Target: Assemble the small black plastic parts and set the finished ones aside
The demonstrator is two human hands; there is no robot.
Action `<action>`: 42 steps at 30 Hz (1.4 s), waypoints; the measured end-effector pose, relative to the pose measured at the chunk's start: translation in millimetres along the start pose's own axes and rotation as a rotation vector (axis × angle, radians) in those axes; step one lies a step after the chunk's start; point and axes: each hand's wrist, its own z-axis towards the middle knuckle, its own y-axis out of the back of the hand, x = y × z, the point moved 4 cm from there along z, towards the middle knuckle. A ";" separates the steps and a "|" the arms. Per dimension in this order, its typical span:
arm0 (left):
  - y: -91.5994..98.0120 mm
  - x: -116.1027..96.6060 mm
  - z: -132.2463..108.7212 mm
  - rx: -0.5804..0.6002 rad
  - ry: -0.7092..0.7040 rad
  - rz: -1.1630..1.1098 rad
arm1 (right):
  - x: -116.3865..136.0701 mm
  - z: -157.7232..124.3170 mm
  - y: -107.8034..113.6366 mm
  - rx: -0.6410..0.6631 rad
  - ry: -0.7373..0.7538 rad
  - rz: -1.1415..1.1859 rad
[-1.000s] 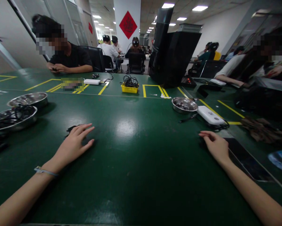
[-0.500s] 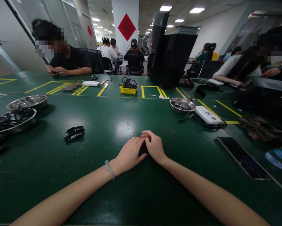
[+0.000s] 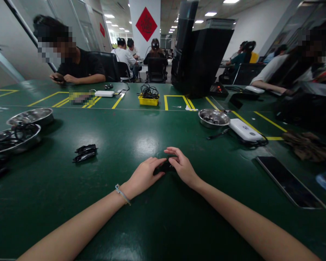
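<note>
My left hand [image 3: 143,175], with a pale bracelet at the wrist, rests low over the green table. Its thumb and forefinger lie on either side of a small black object [image 3: 167,166], closed about it. What kind of object this is cannot be made out, as the fingers partly cover it. Facing it from the other side, my right hand [image 3: 184,167] has its fingers stretched and apart, the lower fingertips close to the black object. Whether they touch it is unclear. Left of my hands lie several black wrapped pieces [image 3: 85,153].
Two steel bowls [image 3: 37,116] stand at left, the nearer holding black cables. At right are a steel bowl [image 3: 214,121] of small dark parts, a white power bank [image 3: 246,129] and a phone [image 3: 288,181]. Farther back is a yellow box [image 3: 148,100] of cables. Co-workers sit around.
My hands, earlier touching at the fingertips, have parted slightly. The right fingers have spread, and the small black object now shows between the hands. The view has tilted a little.
</note>
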 end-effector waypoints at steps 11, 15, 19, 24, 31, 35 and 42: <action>5.2 8.7 -0.1 -0.054 0.077 -0.066 | 4.6 -8.5 39.4 0.217 0.144 -0.472; 6.6 10.0 -0.3 -0.082 0.111 -0.132 | 1.6 -8.8 40.1 0.230 0.122 -0.519; 8.8 8.2 -0.8 -0.131 0.111 -0.185 | 0.3 -9.9 38.4 0.219 0.110 -0.519; 12.0 2.1 -1.4 -0.154 0.063 -0.253 | 4.3 -13.6 34.4 0.214 0.117 -0.504; 9.7 -2.6 -2.5 -0.111 0.027 -0.307 | 9.2 -16.9 27.5 0.241 0.144 -0.493; 8.1 -1.9 -3.2 -0.107 0.033 -0.292 | 9.3 -17.9 26.1 0.230 0.150 -0.493; 6.6 -3.5 -2.7 -0.089 0.029 -0.302 | 10.3 -19.2 23.8 0.223 0.174 -0.521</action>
